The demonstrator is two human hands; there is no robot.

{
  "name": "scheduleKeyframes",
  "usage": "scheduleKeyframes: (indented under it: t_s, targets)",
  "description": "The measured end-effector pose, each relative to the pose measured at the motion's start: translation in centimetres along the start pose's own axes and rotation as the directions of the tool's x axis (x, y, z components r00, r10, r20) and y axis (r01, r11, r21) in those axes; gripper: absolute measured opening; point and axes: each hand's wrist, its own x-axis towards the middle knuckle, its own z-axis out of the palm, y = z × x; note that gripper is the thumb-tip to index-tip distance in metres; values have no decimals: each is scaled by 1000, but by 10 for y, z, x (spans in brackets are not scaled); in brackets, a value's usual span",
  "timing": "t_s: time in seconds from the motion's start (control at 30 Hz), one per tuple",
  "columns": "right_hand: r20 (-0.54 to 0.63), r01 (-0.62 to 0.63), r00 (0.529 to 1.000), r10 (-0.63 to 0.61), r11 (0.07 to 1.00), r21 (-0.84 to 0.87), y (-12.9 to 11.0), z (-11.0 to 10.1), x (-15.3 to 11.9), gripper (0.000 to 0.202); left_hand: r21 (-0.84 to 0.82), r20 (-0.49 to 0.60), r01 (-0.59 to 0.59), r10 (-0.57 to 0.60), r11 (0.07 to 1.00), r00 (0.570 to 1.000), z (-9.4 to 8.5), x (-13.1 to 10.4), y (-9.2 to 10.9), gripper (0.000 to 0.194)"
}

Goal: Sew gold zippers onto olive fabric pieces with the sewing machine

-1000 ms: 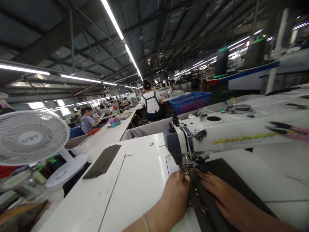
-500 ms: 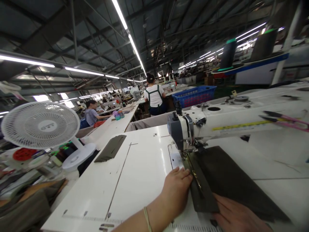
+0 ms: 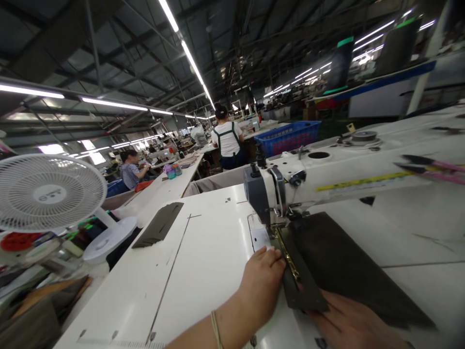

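Observation:
A dark olive fabric strip [image 3: 308, 293] with a gold-toothed zipper [image 3: 289, 257] lies under the needle end of a white sewing machine [image 3: 278, 191]. My left hand [image 3: 263, 276] is closed at the strip's left edge, fingertips bent close to the presser foot. At the near end, my right hand [image 3: 350, 320] grips the strip's lower right edge, its fingers partly hidden beneath the cloth. A larger dark fabric panel [image 3: 348, 261] spreads to the right, partly covered by the strip.
A stack of cut olive pieces [image 3: 159, 227] lies on the white table [image 3: 203, 261]. To the left stands a white fan [image 3: 51, 194]. Pink-handled snips [image 3: 432, 167] rest on the machine arm. Beyond are a blue basket [image 3: 286, 138] and two seated people.
The view has shifted slightly, moving the scene left. The strip's near end has slid a little toward the machine, and my right fingers have moved further under it.

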Motion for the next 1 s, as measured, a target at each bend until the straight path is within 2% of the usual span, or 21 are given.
scheduleKeyframes:
  t_s: [0.13, 0.3, 0.43, 0.57, 0.67, 0.8, 0.83, 0.9, 1.0]
  targets:
    - [17, 17, 1000, -17, 1000, 13, 9, 1, 5, 34, 6, 20, -20, 20, 1000, 1000, -1, 9, -6, 14]
    - [23, -2, 1000, 2, 1000, 22, 18, 1, 14, 34, -24, -16, -46, 46, 999, 999, 3, 19, -15, 12]
    - [70, -1, 998, 0, 1000, 22, 24, 5, 18, 35, -30, -31, -3, 3, 1000, 1000, 8, 23, -20, 11]
    - [30, -8, 1000, 8, 1000, 7, 29, 3, 16, 35, -56, -14, 45, -46, 997, 999, 8, 25, -22, 8]
    - [36, 18, 999, -17, 999, -45, 35, -3, 17, 34, -101, 1, 46, -46, 994, 999, 4, 24, -20, 14]
    - [6, -109, 994, 112, 983, -150, 52, -2, 33, 26, -186, 28, 91, -88, 978, 996, -2, 19, -13, 20]
    - [26, -155, 987, 159, 979, -131, 56, 0, 39, 22, -209, 35, 116, -111, 971, 993, -3, 17, -11, 20]
    - [145, -210, 967, 212, 977, -28, 64, 3, 51, 17, -241, 45, 163, -157, 957, 987, -5, 15, -9, 18]
    - [298, -245, 933, 199, 962, 124, 72, 6, 64, 22, -225, 44, 198, -193, 954, 980, -5, 13, -7, 15]
